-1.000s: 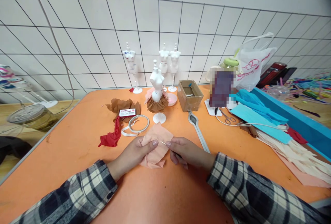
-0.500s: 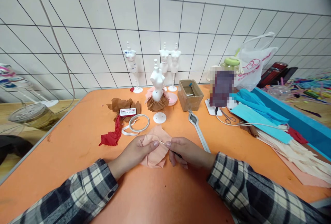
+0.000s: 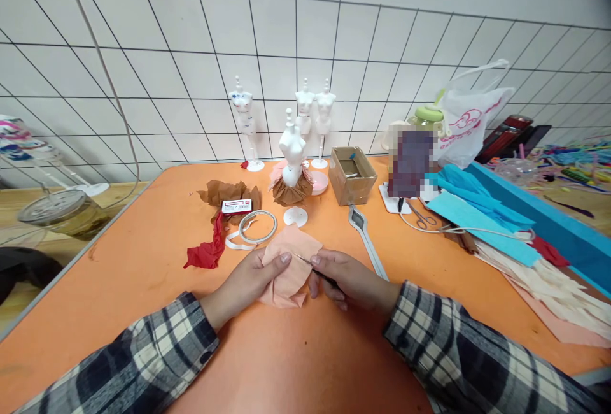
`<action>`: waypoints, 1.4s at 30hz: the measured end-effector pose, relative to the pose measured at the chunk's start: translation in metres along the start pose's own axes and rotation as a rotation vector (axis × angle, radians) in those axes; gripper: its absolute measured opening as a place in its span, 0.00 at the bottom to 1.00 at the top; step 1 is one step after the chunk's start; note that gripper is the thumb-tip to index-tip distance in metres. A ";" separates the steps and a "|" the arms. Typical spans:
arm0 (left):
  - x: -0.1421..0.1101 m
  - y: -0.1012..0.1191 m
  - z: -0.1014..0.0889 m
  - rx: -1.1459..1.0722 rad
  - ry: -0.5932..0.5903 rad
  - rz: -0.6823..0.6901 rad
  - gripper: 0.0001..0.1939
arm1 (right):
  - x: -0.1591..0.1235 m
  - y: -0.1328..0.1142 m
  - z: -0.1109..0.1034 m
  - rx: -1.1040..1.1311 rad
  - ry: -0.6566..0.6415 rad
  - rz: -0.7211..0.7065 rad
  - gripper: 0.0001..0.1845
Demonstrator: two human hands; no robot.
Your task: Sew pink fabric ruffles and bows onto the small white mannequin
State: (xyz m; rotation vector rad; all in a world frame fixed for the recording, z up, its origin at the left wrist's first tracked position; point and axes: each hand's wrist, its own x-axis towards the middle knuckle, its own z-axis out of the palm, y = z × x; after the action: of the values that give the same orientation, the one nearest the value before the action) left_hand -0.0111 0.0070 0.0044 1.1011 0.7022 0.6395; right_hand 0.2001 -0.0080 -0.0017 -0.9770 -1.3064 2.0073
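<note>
My left hand (image 3: 260, 280) pinches a piece of peach crepe paper (image 3: 286, 286) by its left side, thumb on top. My right hand (image 3: 346, 277) is closed around a slim tool (image 3: 330, 280) with a dark handle and a thin pointed metal tip; its exact kind is hard to make out. The tip lies over the middle of the paper, pointing left toward my left thumb. Just beyond the paper stands a small white dress form (image 3: 292, 143) wearing a gathered brown paper skirt (image 3: 292, 192), on a round white base.
Tape rolls (image 3: 258, 228), red crepe paper (image 3: 207, 253) and brown crepe paper (image 3: 229, 192) with a small box (image 3: 237, 206) lie left. A cardboard box (image 3: 353, 178) and grey strap (image 3: 366, 239) sit right of centre. Scissors (image 3: 422, 216) and blue paper sheets (image 3: 482, 226) are farther right.
The peach paper is spread flatter, and its far edge reaches higher. My right hand has shifted slightly right, and more of the tool's shaft shows.
</note>
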 end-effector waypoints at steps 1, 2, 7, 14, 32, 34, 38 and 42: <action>0.000 0.000 0.000 0.000 0.009 -0.002 0.17 | 0.000 0.000 0.000 -0.021 0.000 0.008 0.20; 0.000 -0.001 0.000 -0.002 0.019 -0.012 0.17 | 0.000 -0.001 0.000 -0.034 0.004 0.020 0.19; 0.000 -0.007 -0.004 -0.028 0.045 -0.116 0.17 | -0.001 -0.004 0.003 -0.034 0.069 0.044 0.21; 0.000 -0.006 -0.003 0.032 0.068 -0.104 0.19 | -0.002 -0.004 0.002 0.088 -0.014 0.110 0.22; 0.003 -0.004 -0.008 0.081 0.196 0.074 0.17 | -0.003 -0.006 -0.001 0.076 -0.037 0.006 0.21; 0.003 -0.004 -0.009 0.086 0.201 0.070 0.17 | -0.004 -0.006 -0.002 0.084 -0.044 0.012 0.20; 0.003 -0.006 -0.011 0.089 0.208 0.067 0.17 | -0.004 -0.007 -0.001 0.089 -0.049 0.020 0.20; 0.002 -0.005 -0.010 0.109 0.204 0.076 0.17 | -0.004 -0.008 0.000 0.082 -0.039 0.029 0.20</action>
State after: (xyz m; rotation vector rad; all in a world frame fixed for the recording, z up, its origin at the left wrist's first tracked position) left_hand -0.0167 0.0128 -0.0031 1.1778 0.8826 0.7936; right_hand 0.2026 -0.0084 0.0066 -0.9276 -1.2270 2.0942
